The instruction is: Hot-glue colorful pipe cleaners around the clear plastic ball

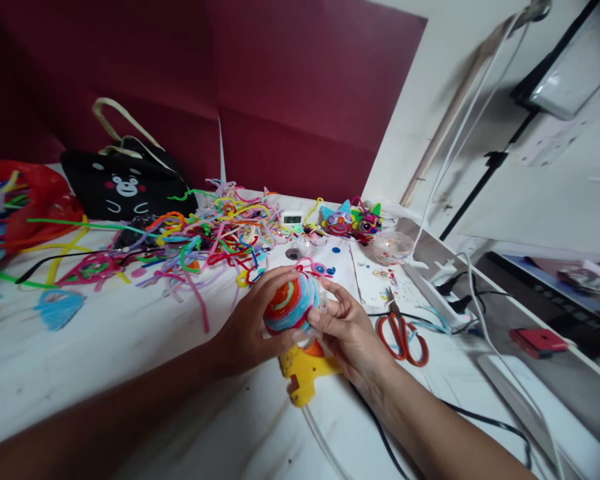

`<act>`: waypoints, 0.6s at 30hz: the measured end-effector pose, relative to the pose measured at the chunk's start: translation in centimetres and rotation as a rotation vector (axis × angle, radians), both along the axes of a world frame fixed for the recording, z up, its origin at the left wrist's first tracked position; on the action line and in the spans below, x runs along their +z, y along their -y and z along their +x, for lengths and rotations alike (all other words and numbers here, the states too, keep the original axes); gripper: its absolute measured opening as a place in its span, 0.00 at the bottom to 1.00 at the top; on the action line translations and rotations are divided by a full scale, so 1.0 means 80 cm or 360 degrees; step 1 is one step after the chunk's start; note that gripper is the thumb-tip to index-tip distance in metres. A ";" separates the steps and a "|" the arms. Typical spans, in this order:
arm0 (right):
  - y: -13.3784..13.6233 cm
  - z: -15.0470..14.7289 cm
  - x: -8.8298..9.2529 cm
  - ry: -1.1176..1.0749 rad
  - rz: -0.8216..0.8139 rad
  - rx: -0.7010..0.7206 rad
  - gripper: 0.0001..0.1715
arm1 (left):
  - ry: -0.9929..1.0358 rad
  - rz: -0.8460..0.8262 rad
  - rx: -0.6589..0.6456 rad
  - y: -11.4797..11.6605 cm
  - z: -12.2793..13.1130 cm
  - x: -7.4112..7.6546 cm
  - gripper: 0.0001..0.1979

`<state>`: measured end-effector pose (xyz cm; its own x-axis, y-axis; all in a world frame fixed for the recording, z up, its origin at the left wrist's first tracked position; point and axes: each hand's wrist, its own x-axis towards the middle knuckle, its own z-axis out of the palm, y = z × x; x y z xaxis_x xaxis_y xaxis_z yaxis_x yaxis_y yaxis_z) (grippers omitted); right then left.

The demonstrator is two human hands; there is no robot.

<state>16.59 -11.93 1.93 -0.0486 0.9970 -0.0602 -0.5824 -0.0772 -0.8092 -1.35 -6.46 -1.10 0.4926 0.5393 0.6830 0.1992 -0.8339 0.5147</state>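
A round ball covered in coiled pipe cleaners (pixel 294 303), orange, light blue and red, is held up between both hands. My left hand (pixel 257 320) wraps round its left side, thumb below. On its right side, my right hand (pixel 347 327) grips with thumb and fingertips at the edge. Some clear plastic shows there, partly hidden by the fingers. Beneath the hands lies a yellow hot glue gun (pixel 303 375) with a pale cord. Right of my right hand rest orange-handled scissors (pixel 400 333).
Loose pipe cleaners (pixel 230 233) heap at the back left, near a black bag (pixel 130 180) and red plastic bag (pixel 45 207). Behind stand a small digital clock (pixel 293 219), two decorated figures (pixel 340 219) and a clear bowl (pixel 391 248). A power strip (pixel 443 293) and cables lie right.
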 end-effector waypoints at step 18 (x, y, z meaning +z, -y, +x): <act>0.005 -0.004 0.000 0.0106 -0.0153 -0.0014 0.45 | 0.0063 0.0048 0.0090 0.000 0.008 -0.004 0.39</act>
